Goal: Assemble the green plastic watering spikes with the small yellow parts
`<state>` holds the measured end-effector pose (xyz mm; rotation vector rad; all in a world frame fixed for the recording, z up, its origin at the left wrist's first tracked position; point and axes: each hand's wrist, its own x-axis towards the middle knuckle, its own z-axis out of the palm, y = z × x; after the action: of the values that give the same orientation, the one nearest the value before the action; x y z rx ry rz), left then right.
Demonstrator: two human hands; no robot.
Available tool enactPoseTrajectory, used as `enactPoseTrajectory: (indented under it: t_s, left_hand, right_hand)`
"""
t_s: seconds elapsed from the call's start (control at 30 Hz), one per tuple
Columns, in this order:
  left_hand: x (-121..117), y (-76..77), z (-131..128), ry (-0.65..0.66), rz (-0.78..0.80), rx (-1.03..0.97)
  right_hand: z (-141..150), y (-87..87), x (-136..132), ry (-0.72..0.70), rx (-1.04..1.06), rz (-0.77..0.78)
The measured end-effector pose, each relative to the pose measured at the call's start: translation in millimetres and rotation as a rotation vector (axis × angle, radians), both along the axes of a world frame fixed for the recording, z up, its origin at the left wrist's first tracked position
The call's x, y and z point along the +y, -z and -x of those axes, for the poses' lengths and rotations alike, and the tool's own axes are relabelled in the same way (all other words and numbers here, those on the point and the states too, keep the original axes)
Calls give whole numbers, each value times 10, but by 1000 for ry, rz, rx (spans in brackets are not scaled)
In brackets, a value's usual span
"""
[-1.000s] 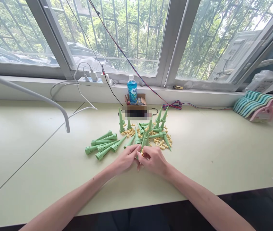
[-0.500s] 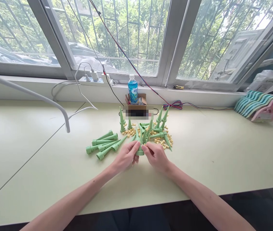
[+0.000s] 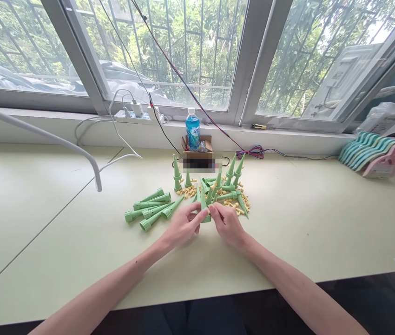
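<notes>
Near the middle of the table, my left hand (image 3: 185, 223) is closed around the base collar of a green plant watering spike (image 3: 203, 201), which stands point up. My right hand (image 3: 228, 223) pinches at the side of that spike, just above the collar; a bit of a small yellow valve (image 3: 209, 212) shows at its fingertips, mostly hidden. Just beyond the hands lie loose yellow valves (image 3: 230, 204) in a pile, mixed with green spikes, some upright (image 3: 177, 174) and some on their sides. Left of my left hand, several green spikes (image 3: 155, 216) lie in a loose heap.
A small cardboard box (image 3: 206, 144) with a blue bottle (image 3: 193, 132) stands at the back by the window sill. Coiled red and blue wires (image 3: 255, 152) lie right of it. Pastel plastic dustpans (image 3: 371, 153) are stacked far right. A white tube (image 3: 61, 139) reaches in from the left.
The held spike has turned and tilted slightly, moving a little right and up. My left thumb has shifted lower onto its collar. The right fingertips still press against its side.
</notes>
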<state>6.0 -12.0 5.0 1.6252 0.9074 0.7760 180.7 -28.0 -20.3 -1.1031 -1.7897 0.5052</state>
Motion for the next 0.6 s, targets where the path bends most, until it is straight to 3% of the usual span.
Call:
enactPoseTrajectory:
  t_s: [0.17, 0.6]
  left_hand:
    - [-8, -5, -11, 21, -3, -18]
    - [-58, -7, -33, -159, -180, 236]
  right_hand:
    - [-1, 8, 10, -1, -2, 14]
    - [-58, -86, -20, 175, 32, -121]
